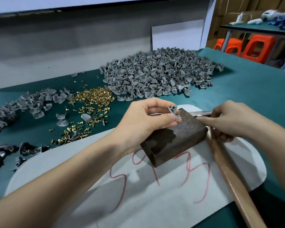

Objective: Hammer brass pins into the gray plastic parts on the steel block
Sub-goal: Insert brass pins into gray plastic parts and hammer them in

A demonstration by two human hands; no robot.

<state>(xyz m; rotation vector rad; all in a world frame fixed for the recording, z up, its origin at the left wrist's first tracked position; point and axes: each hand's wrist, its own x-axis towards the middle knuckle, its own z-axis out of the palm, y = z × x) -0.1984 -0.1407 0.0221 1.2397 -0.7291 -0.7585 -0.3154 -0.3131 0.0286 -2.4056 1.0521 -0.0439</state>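
Note:
A dark steel block (179,137) lies on a pale sheet in front of me. My left hand (148,119) pinches a small gray plastic part (174,111) over the block's far corner, and a brass pin (178,111) sticks out of the part's side. My right hand (232,119) is just right of the block, its fingers curled round the wooden hammer handle (232,183) close to the head. The metal hammer head (202,113) lies beyond the block's far right edge.
Loose brass pins (90,102) are scattered on the green table (253,89), left of the block. A large heap of gray parts (156,73) lies behind, and smaller groups of gray parts (34,101) spread to the far left. The pale sheet (155,195) bears red scrawl. Orange stools (257,46) stand at the back right.

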